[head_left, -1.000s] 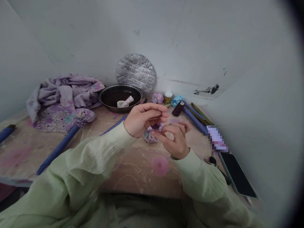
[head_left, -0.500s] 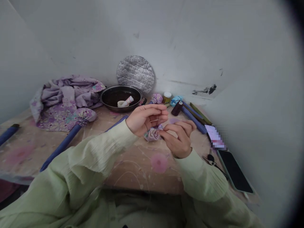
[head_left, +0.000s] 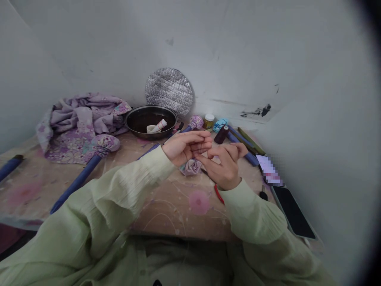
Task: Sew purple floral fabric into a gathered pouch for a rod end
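Note:
My left hand (head_left: 188,147) is raised over the middle of the table, palm turned partly toward me. Its fingers point right and lie close together, with the thumb against them. Close beside it, my right hand (head_left: 224,167) is bent into a pinch, thumb tip near the left fingers. Whatever is between the fingers of either hand is too small to make out. Beneath the hands lies a gathered bundle of purple floral cloth (head_left: 191,167). A tool with a red handle (head_left: 219,194) lies partly hidden under my right hand.
Purple floral fabric (head_left: 74,131) and a blue stick with a cloth-wrapped head (head_left: 105,143) lie left. A black pan (head_left: 133,129) holds a white roll. Behind my hands stand a dark thread spool (head_left: 221,135) and a jar (head_left: 208,121). Phones (head_left: 293,212) lie right.
My right hand has shifted slightly up and its thumb has come nearer the left fingers. The red handle now shows below it. The dark tool near the phones is no longer visible.

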A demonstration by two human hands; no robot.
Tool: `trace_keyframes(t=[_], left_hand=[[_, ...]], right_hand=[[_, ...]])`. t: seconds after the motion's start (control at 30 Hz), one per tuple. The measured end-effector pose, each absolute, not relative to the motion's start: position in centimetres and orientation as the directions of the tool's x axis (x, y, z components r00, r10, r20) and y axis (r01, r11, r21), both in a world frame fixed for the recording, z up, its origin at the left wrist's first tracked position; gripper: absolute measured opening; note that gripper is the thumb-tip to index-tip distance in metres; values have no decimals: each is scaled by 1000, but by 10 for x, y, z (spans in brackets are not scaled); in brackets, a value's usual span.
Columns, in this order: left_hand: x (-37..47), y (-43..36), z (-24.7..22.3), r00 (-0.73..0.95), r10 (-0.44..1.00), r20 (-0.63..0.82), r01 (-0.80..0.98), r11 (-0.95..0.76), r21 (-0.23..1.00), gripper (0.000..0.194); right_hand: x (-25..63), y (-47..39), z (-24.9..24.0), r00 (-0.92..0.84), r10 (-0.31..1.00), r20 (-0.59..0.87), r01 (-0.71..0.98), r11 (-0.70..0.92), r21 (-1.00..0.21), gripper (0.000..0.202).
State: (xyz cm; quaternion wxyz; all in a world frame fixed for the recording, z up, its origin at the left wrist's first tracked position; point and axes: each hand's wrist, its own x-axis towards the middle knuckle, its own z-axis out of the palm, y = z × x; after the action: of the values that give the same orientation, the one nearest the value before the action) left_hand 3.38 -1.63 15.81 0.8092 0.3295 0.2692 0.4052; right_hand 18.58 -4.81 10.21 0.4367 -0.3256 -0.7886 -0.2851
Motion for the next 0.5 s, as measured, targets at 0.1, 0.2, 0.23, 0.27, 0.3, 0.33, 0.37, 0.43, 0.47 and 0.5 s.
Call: trace_keyframes(t=[0.1,0.2,0.23,0.27,0.3,0.33,0.37,0.43,0.47,0.5], left_hand=[[33,-10,151,551,819,-160,-485,470,737,31],[33,-5,145,522,833,-185,-498,473,727,28],[33,-4,143,505,840,-199,-503,474,723,27],[34,-4,142,487,847,-212,-510,473,719,26],[34,-3,141,472,852,-225,-515,474,714,25],[35,-2,141,460,856,-236,-521,475,709,25],[35,-2,140,449,860,-243,-531,475,702,25],[36,0,138,434,865,-251,-554,476,683,25],[37,1,137,428,867,-254,-566,477,673,26],[37,2,135,424,869,-256,-578,477,662,26]], right_hand=[[186,-48,102,-355,311,882,756,650,75,19],[184,-51,106,-304,327,895,743,669,8,19],[183,-52,107,-290,327,899,734,679,-11,19],[182,-53,109,-279,329,902,724,689,-28,18],[181,-53,110,-270,337,902,717,696,-45,18],[180,-53,110,-262,344,902,711,700,-60,18],[180,-53,111,-252,350,902,706,705,-76,17],[180,-52,110,-237,349,907,686,721,-99,16],[180,-51,109,-231,344,910,670,735,-108,16],[180,-50,108,-222,340,914,652,748,-120,16]])
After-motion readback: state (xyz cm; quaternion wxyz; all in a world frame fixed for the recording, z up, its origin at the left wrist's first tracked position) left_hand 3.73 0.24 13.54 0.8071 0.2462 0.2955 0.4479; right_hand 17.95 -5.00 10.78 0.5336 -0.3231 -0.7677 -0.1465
